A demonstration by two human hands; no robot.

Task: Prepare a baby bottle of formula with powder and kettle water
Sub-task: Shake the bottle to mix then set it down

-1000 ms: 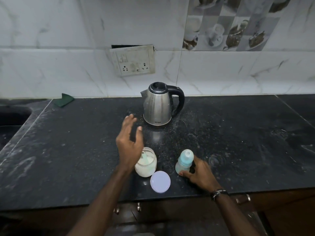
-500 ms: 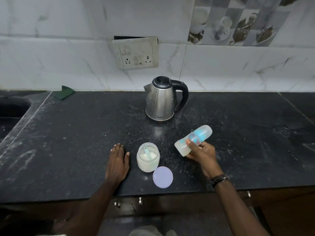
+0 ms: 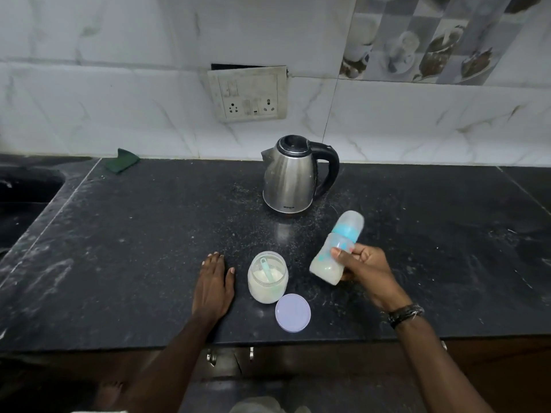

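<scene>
While the left hand [image 3: 212, 286] lies flat on the counter [image 3: 119, 263], fingers straight, a lid [image 3: 292, 312] and open powder jar [image 3: 267, 277] sit between the hands. The right hand [image 3: 365, 271] grips the tilted, capped baby bottle [image 3: 337, 247], lifted. Beyond stands the kettle [image 3: 290, 175].

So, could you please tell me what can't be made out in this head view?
- Kettle: water level hidden by its steel wall and shut lid.
- Baby bottle: part of its side covered by the right hand.
- Kettle's brand mark: too small to read.
- Sink: cut off by the left edge.
</scene>
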